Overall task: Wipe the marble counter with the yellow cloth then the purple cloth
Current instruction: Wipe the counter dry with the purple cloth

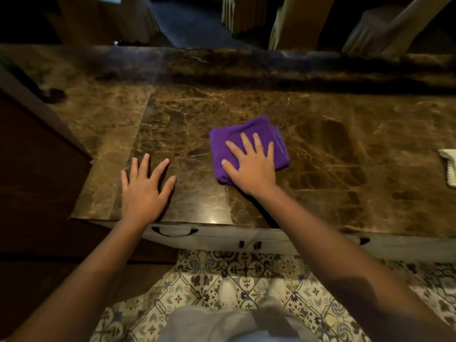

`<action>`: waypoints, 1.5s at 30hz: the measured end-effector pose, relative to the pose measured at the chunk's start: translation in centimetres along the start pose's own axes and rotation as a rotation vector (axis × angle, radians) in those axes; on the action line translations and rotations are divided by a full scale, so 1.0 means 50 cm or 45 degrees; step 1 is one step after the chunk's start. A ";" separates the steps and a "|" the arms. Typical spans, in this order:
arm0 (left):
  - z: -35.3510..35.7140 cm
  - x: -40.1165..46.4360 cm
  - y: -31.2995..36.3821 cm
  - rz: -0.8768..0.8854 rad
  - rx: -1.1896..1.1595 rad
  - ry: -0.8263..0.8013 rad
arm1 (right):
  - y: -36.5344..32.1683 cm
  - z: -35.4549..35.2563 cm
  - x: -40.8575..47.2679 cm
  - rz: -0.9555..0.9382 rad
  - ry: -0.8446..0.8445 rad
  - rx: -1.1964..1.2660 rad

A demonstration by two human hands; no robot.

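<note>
Fingers of the right hand (251, 166) lie spread flat on the folded purple cloth (249, 144), mid-counter; left hand (145, 188), at nine o'clock, splays on bare marble counter (345, 154). Second step underway; next, sweeping strokes. The pale cloth (449, 166) at three o'clock is perhaps the yellow one.

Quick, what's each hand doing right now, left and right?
Left hand: open, flat on the marble counter, holding nothing.
Right hand: open, fingers spread, pressing flat on the folded purple cloth.
</note>
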State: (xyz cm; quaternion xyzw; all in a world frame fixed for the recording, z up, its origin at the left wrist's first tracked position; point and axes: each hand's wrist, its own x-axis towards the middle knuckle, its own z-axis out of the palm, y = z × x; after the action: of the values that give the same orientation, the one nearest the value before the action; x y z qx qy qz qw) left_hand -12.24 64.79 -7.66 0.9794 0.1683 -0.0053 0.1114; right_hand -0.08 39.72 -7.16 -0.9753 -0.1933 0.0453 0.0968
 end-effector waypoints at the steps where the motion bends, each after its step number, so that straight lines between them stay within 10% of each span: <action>1: 0.002 -0.001 0.001 -0.014 0.007 0.001 | -0.017 0.005 -0.024 -0.054 0.004 0.004; 13: 0.001 -0.001 0.001 0.025 0.023 0.007 | 0.044 0.002 -0.265 -0.113 0.010 -0.017; 25: 0.015 -0.001 -0.001 0.025 0.038 0.073 | 0.011 -0.020 0.041 0.264 0.099 0.052; 37: 0.005 -0.006 0.004 0.019 -0.023 0.096 | -0.017 0.010 -0.232 -0.425 -0.032 0.053; 45: -0.004 -0.029 0.008 0.100 -0.060 0.147 | 0.101 -0.025 -0.304 -0.276 -0.046 -0.051</action>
State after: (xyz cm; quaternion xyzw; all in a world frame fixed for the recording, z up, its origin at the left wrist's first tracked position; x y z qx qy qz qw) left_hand -13.50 63.98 -7.31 0.9810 0.1359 0.0597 0.1247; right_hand -12.08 29.05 -6.18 -0.9494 -0.3002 0.0483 0.0782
